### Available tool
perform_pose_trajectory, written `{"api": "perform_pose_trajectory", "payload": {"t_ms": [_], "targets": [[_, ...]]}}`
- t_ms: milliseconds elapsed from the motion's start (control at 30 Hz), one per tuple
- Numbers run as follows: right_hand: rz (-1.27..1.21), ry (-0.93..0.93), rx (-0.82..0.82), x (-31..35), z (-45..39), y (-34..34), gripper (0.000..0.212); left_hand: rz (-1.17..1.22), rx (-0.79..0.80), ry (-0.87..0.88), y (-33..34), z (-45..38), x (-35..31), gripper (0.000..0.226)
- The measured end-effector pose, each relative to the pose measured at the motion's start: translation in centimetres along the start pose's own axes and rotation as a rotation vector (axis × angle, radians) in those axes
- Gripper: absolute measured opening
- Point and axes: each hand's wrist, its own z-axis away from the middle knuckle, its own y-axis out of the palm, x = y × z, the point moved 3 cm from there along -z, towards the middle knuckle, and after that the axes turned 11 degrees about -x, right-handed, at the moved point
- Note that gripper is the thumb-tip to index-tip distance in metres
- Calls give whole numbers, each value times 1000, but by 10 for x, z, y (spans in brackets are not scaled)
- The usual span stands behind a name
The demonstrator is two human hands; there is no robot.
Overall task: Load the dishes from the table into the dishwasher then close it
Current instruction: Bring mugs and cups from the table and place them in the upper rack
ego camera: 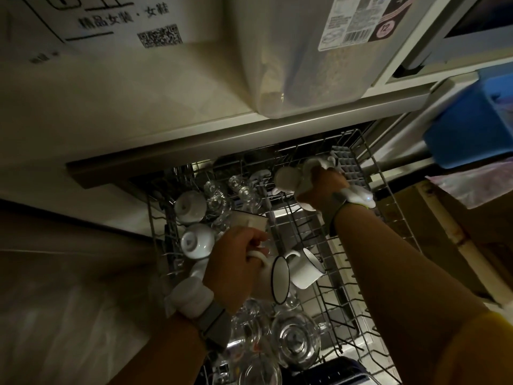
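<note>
The dishwasher's wire rack (388, 207) is pulled out below the counter edge. My left hand (236, 262) grips the handle of a white enamel mug with a dark rim (277, 276), held on its side over the rack. A second white enamel mug (308, 269) lies tilted right beside it. My right hand (322, 187) is closed on a white cup (288, 177) at the rack's far right. Two white bowls (194, 240) sit upside down on the left. Several clear glasses (294, 340) fill the near part and the far middle.
A grey cutlery grid (347, 165) sits at the rack's far right corner. A counter overhang (194, 140) runs above the rack, with a large plastic container (305, 65) on it. A blue box (472, 129) juts in at the right. The rack's right half has bare tines.
</note>
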Motion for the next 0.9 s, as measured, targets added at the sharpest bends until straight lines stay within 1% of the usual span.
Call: {"api": "perform_pose_trajectory", "payload": {"t_ms": [100,233,333,400,500,533,600,667,700,767,800,867,900], "targets": [[-13,55,87,3,-1,4,40,-3,3,0,-2,-3,2,29],[-131,104,127,10,0,7,50,26,-7,-22,-4,-6,6,32],[-160,163,126,13,-9,13,60,38,-1,-37,-5,-7,10,34],[-186,191,139,12,-10,12,57,50,3,-35,-6,-8,12,33],[-293,231,189,4,-14,8,36,73,-6,-33,-7,-9,12,33],[-274,214,165,3,-17,6,38,76,-11,-33,-7,-9,12,34],[-261,197,112,6,-22,3,54,89,-16,-43,-7,-10,12,36],[-238,196,112,9,-26,3,63,93,-18,-43,-7,-10,12,35],[-224,192,117,11,-27,1,60,94,-16,-45,-6,-10,12,34],[-197,187,137,14,-27,-3,44,84,-12,-42,-7,-11,12,32],[-177,187,146,17,-25,-5,41,80,-10,-41,-7,-11,11,31],[-154,186,163,19,-25,0,42,87,-7,-45,-7,-11,9,31],[-174,195,169,20,-24,5,51,94,-8,-49,-7,-11,10,31]]}}
